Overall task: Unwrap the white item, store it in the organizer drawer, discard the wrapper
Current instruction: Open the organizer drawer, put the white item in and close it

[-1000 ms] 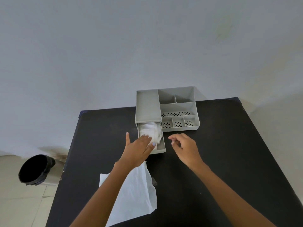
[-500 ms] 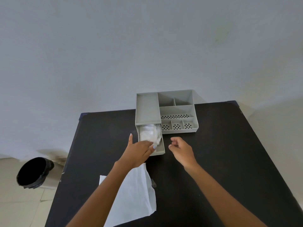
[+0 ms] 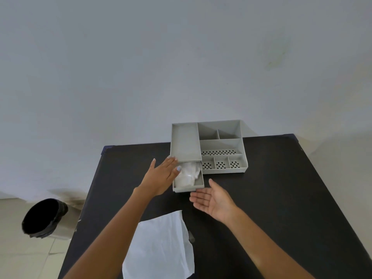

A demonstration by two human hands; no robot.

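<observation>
A grey organizer stands at the far edge of the black table. Its drawer is pulled out toward me, and the crumpled white item lies inside it. My left hand lies flat along the drawer's left side, fingers reaching the organizer's front and one fingertip over the white item. My right hand is open, palm up, just in front of the drawer's front right corner. The white wrapper lies flat on the table near me, under my left forearm.
A bin with a black liner stands on the floor left of the table. A plain wall rises right behind the organizer. The table's left edge runs close to my left arm.
My left hand slid from over the white item to the drawer's left side. My right hand opened out palm up and moved to the drawer's front. The drawer sits a little further in.
</observation>
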